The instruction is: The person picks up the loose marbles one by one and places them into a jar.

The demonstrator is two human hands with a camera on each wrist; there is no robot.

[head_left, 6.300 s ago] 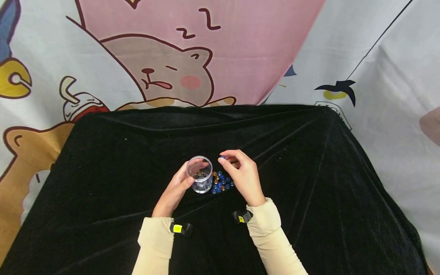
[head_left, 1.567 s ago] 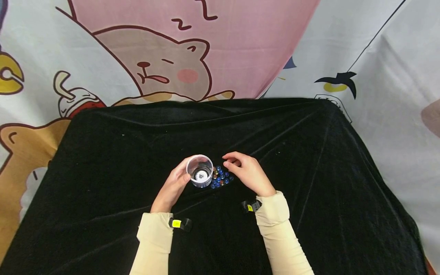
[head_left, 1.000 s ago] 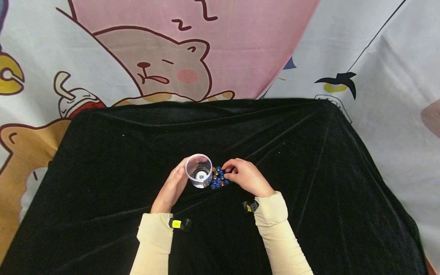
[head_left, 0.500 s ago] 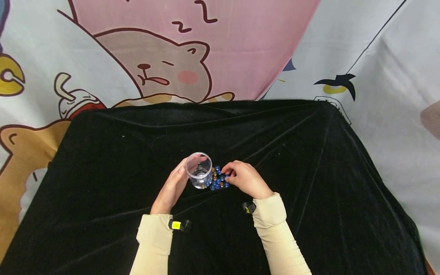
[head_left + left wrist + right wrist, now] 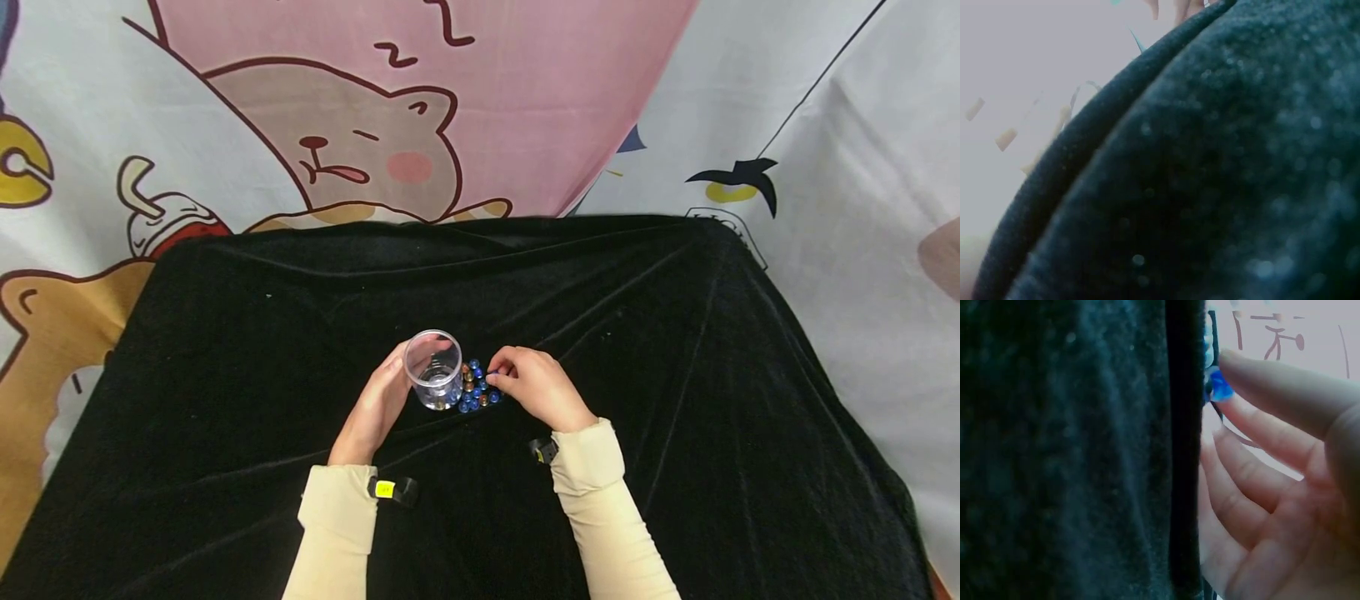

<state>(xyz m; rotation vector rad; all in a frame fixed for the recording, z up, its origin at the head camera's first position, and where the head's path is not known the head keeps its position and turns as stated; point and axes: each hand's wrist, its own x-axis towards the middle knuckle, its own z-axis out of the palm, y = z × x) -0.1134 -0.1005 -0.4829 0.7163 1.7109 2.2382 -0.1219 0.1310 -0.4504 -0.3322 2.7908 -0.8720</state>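
My left hand (image 5: 377,407) holds a clear plastic cup (image 5: 433,371) from its left side, and fingers show through the far wall. The cup's open mouth faces up toward the head camera. Right beside the cup lies a small cluster of blue and amber glass marbles (image 5: 476,387) on the black cloth. At the cluster's right edge, my right hand (image 5: 542,387) pinches a blue marble (image 5: 1219,386) between thumb and index finger, seen plainly in the right wrist view. The left wrist view shows mostly cloth, with a few fingertips (image 5: 1182,7) at its top edge.
Black velvety cloth (image 5: 300,333) with soft folds covers the table. Behind it hangs a printed cartoon backdrop (image 5: 360,142), which continues along both sides. Each wrist wears a black strap with a yellow tag (image 5: 385,489).
Over the last second and a half, the right hand lowers from above the marbles to their right edge and pinches a blue one. The left hand stays at the cup, its thumb shifted back from the rim.
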